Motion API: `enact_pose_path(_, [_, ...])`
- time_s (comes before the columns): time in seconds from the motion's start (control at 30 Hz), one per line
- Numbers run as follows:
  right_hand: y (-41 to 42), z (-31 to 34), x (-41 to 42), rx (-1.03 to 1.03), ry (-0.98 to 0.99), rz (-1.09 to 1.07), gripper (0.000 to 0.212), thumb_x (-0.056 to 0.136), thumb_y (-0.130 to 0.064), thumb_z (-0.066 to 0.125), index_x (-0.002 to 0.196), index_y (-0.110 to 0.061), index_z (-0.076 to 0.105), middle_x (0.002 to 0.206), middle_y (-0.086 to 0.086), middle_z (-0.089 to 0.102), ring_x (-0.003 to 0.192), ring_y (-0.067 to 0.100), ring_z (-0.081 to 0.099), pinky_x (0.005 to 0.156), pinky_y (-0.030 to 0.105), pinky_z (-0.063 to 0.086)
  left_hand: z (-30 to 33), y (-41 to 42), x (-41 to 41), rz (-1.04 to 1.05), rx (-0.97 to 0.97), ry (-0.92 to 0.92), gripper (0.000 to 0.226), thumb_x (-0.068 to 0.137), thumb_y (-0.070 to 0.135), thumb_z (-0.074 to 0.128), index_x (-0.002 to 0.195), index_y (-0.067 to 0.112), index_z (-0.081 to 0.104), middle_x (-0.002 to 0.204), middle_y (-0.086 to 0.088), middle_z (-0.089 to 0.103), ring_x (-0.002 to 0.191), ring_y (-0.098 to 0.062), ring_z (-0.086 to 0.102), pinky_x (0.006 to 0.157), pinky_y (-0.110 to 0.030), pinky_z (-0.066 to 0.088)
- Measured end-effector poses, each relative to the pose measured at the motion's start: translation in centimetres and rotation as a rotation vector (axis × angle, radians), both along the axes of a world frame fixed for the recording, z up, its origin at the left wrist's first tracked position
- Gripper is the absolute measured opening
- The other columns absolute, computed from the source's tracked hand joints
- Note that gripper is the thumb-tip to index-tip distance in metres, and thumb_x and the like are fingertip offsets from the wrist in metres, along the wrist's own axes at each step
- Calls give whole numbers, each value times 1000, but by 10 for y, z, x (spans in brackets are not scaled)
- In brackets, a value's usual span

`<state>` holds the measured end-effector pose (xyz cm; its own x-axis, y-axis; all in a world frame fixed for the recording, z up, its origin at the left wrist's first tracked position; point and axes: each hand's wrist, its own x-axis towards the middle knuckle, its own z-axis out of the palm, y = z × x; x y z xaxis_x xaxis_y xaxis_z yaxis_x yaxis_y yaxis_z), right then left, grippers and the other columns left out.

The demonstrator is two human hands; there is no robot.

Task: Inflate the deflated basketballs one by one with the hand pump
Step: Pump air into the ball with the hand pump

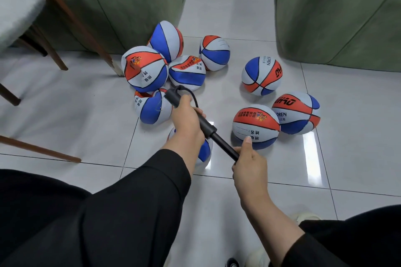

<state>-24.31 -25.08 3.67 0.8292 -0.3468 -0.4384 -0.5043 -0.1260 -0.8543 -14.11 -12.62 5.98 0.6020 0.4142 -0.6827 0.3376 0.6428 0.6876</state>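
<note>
A black hand pump [206, 124] slants across the middle of the head view, its hose looping off the far end. My left hand [187, 118] grips the pump's barrel. My right hand [249, 158] grips the handle at the near end, with the rod partly drawn out. Under my left forearm lies a red, white and blue basketball [206, 150], mostly hidden. Several dented, deflated balls [144, 69] cluster at the upper left. Three rounder balls [261, 76] lie to the right.
Two green upholstered seats [338, 13] stand at the back with a gap of white tile floor [217, 201] between them. Wooden chair legs [71, 15] cross the left side. My dark-clothed knees fill the bottom corners.
</note>
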Motion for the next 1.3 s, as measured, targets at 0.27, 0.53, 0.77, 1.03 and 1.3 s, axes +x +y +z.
enact_pose_path(0.27, [15,7,12,-47,-25,51,62,107,-53,28,77,-15,66,69,13,65,73,33,60,72,42,51,-2,-31,-26,-4,1,6,14,92,27,58,102,18,56,54,0,51,47,-18,47,62,-31,46])
enact_pose_path(0.53, [26,14,13,-45,-28,138,71,96,-68,30,70,-7,56,61,8,54,62,26,49,63,37,44,-5,-10,-19,-18,-47,23,14,91,28,63,98,18,56,55,1,53,49,-16,49,65,-32,48])
enact_pose_path(0.77, [0,11,-9,-28,-16,123,55,105,-56,32,83,-23,70,66,3,62,68,24,56,66,34,46,-6,35,7,44,-44,37,18,90,28,67,100,18,55,54,3,52,45,-14,49,62,-29,49])
enact_pose_path(1.03, [-2,6,-10,-70,8,55,56,105,-57,30,93,-24,73,80,5,69,84,28,65,83,44,55,-8,10,-2,10,-48,18,18,90,32,64,98,20,53,55,4,52,48,-15,49,66,-33,49])
enact_pose_path(1.3, [13,12,5,-79,-33,14,55,109,-47,29,79,-21,67,79,1,68,77,19,60,72,37,47,-7,-32,-29,3,-63,13,13,90,28,61,97,17,55,55,1,50,49,-17,46,60,-31,45])
